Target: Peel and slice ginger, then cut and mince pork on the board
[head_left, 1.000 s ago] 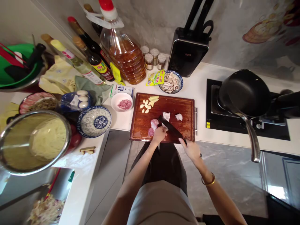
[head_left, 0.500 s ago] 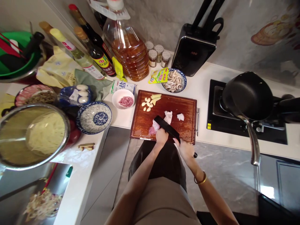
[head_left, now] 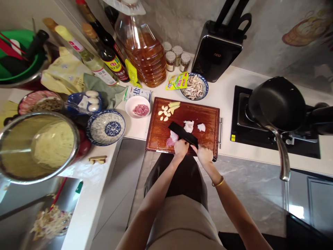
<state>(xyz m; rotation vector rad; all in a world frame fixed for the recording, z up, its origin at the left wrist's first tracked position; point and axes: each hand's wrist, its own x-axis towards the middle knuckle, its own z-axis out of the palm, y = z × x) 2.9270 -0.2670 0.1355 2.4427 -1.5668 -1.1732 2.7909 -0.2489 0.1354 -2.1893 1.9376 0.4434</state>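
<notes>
My right hand [head_left: 204,155] is closed around the handle of a black cleaver [head_left: 184,134], whose blade slants across the wooden cutting board [head_left: 157,137]. At the blade's near side, my left hand [head_left: 181,148] has its fingers curled against a piece of raw meat [head_left: 171,139], pink with a pale part. Beyond the blade lies a whitish piece of fat [head_left: 188,126], and a smaller whitish piece [head_left: 201,127] is to its right. Peeled garlic cloves [head_left: 164,113] and pale yellow slices [head_left: 173,106] rest at the board's upper left.
A white bowl of cut meat [head_left: 137,107] and a patterned empty bowl [head_left: 105,127] stand left of the board. Sliced mushrooms fill a bowl [head_left: 194,86] behind it. A knife block [head_left: 217,52] is farther back. A black pan [head_left: 277,104] sits on the stove at right.
The cleaver and my right hand have shifted forward and left over the board. The whitish fat beyond the blade now lies apart from the meat and shows more fully.
</notes>
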